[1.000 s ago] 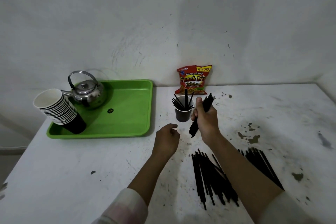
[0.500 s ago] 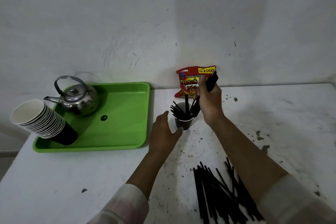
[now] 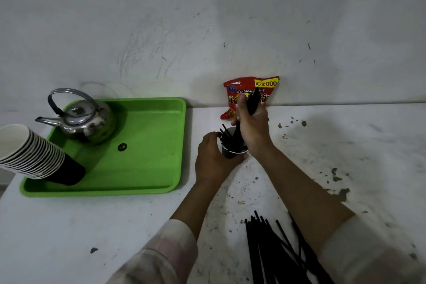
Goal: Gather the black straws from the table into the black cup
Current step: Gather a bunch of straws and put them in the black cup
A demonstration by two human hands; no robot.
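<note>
The black cup (image 3: pixel 232 153) stands on the white table near the back wall, with several black straws sticking out of it. My left hand (image 3: pixel 211 160) wraps around the cup's left side. My right hand (image 3: pixel 252 124) is directly above the cup, closed on a bundle of black straws (image 3: pixel 252 102) whose lower ends reach down into the cup. A loose pile of black straws (image 3: pixel 274 251) lies on the table at the bottom, partly under my right forearm.
A green tray (image 3: pixel 147 168) at the left holds a steel kettle (image 3: pixel 85 120) and a tilted stack of paper cups (image 3: pixel 34 154). A red snack bag (image 3: pixel 251 90) leans on the wall behind the cup. The table (image 3: pixel 345 145) has dark chipped spots.
My right hand carried the straw bundle up and over the cup and lowered its ends in. My left hand moved forward from the table and took hold of the cup.
</note>
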